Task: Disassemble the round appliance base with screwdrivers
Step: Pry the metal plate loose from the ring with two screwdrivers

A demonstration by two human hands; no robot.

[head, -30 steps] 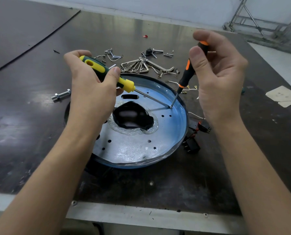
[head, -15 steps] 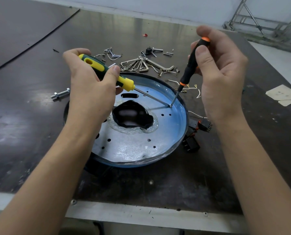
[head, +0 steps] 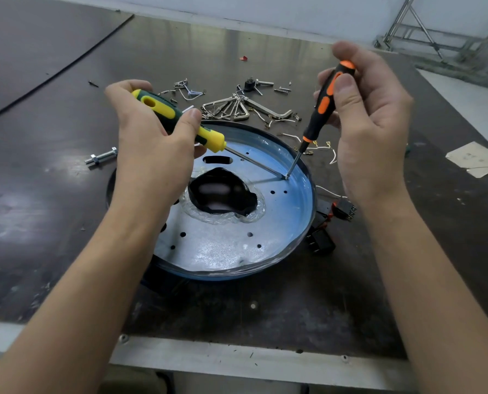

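Note:
The round appliance base point(head: 225, 248) lies flat in the middle of the table, a silver-blue metal disc with small holes and a dark irregular opening at its centre. My left hand point(head: 151, 155) grips a yellow-and-green screwdriver point(head: 180, 120), its shaft slanting down to the right. My right hand point(head: 370, 123) pinches a black-and-orange screwdriver point(head: 320, 109) held nearly upright. Both tips meet at one spot near the disc's right rim point(head: 286, 176).
Behind the base lie a hex key set point(head: 231, 108), loose screws, clips and white wires point(head: 319, 149). A bolt point(head: 100, 158) lies to the left. Black and red switches point(head: 342, 209) with wires sit at the base's right edge. The table's front edge runs below.
My right hand has shifted slightly on the black-and-orange handle, which now stands a bit more upright. Both tips stay on the same spot; the left hand has barely moved.

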